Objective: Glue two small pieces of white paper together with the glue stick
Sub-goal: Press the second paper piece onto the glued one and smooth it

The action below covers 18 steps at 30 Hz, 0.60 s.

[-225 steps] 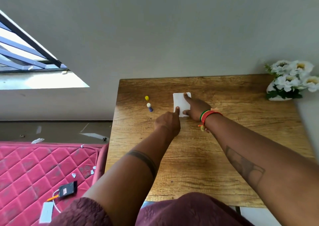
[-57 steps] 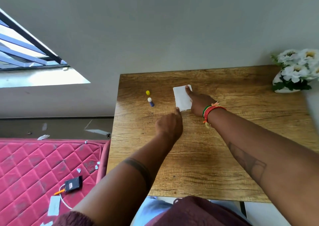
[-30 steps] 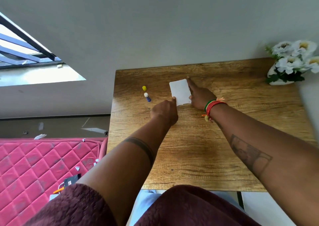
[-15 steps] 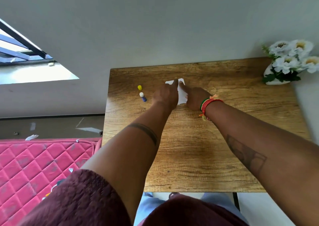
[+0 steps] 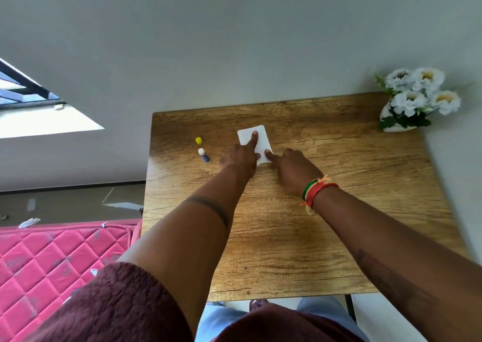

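Note:
The white paper (image 5: 263, 141) lies flat on the wooden table (image 5: 287, 224) near its far edge; I cannot tell the two pieces apart. My left hand (image 5: 241, 159) has its forefinger stretched out, pressing on the paper's upper middle. My right hand (image 5: 293, 168) presses a fingertip on the paper's near right corner. The blue glue stick (image 5: 203, 155) lies uncapped to the left of the paper, with its yellow cap (image 5: 198, 140) just beyond it. Neither hand holds anything.
A white vase of white flowers (image 5: 414, 101) stands at the table's far right corner against the grey wall. A pink quilted mattress (image 5: 52, 263) lies on the floor left of the table, with paper scraps around it.
My left forefinger has slid from the paper's near left corner up onto its upper middle. My right fingertip has come down from the far right edge to the near right corner.

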Each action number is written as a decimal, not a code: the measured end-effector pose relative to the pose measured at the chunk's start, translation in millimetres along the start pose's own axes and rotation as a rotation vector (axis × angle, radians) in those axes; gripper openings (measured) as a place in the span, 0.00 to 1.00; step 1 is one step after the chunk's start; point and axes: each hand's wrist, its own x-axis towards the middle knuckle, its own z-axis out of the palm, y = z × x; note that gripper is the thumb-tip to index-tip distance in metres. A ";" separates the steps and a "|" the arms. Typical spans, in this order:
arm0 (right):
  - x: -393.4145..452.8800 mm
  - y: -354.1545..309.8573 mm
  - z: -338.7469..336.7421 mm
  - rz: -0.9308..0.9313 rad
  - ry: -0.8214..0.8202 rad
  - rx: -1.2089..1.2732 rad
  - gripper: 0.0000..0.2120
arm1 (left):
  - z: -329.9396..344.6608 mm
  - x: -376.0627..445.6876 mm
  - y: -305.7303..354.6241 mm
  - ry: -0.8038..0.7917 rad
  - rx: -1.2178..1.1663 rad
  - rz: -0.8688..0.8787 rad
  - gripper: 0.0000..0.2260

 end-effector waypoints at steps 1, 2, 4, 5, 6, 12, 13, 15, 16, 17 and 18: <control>-0.9 -0.8 -3.5 0.003 -0.006 -0.003 0.31 | -0.1 -0.7 -0.3 0.004 0.000 0.003 0.31; 0.4 -2.8 -8.8 0.008 -0.008 0.000 0.28 | 0.4 -2.4 -0.8 0.014 -0.011 0.005 0.31; 8.3 -11.2 -20.7 0.029 0.022 0.034 0.22 | 5.2 -8.3 -2.4 0.048 -0.081 0.000 0.31; 15.1 -17.0 -26.9 0.048 0.043 0.047 0.19 | 8.4 -11.0 -3.9 0.074 -0.120 -0.005 0.32; 22.7 -23.9 -32.6 0.076 0.053 0.047 0.19 | 11.3 -13.9 -5.3 0.094 -0.148 -0.010 0.33; 58.3 -61.4 -39.1 0.063 0.089 0.051 0.20 | 11.1 -11.2 -7.8 0.101 -0.233 -0.034 0.39; 62.5 -62.4 -36.9 0.049 0.074 0.035 0.21 | 9.8 -10.2 -8.2 0.114 -0.262 -0.049 0.38; 69.5 -57.5 -31.5 0.060 0.058 0.002 0.24 | 9.9 -8.7 -10.0 0.129 -0.294 -0.051 0.37; 71.3 -53.9 -29.0 0.057 0.061 -0.001 0.27 | 11.4 -8.3 -11.0 0.138 -0.292 -0.043 0.37; 71.5 -50.8 -25.9 0.046 0.064 -0.002 0.30 | 12.2 -8.0 -11.8 0.142 -0.283 -0.039 0.38; 70.8 -47.6 -22.3 0.037 0.077 0.001 0.33 | 12.1 -8.4 -11.8 0.140 -0.273 -0.041 0.39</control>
